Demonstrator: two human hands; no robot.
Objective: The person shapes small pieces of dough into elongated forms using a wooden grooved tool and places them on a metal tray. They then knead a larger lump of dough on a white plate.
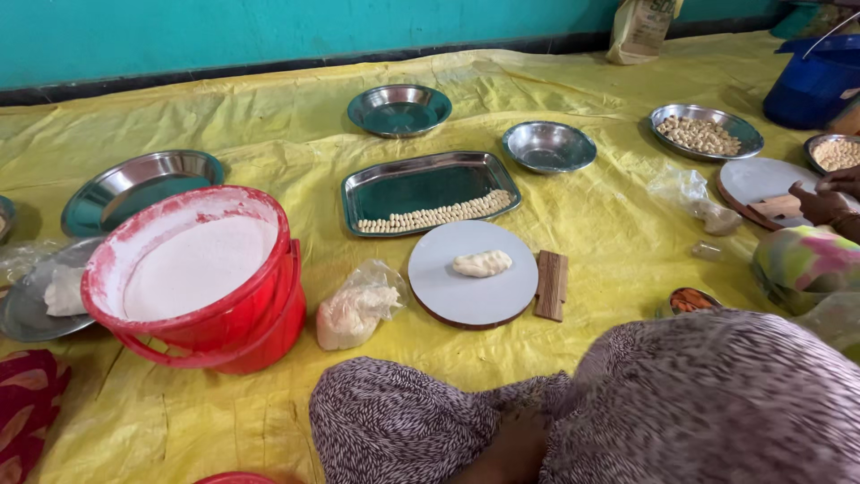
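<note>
Neither of my hands shows clearly. At the bottom edge only patterned grey-white cloth fills the view, and between its folds is a patch of bare skin that I cannot identify. In front of it lies a round grey board with a lump of pale dough on it. A ridged wooden block lies at the board's right. Behind it, a rectangular steel tray holds a row of several small shaped dough pieces.
A red bucket of white flour stands to the left, beside a plastic bag of dough. Empty steel plates and a bowl lie on the yellow sheet. Another person's hand works at a second board at the right.
</note>
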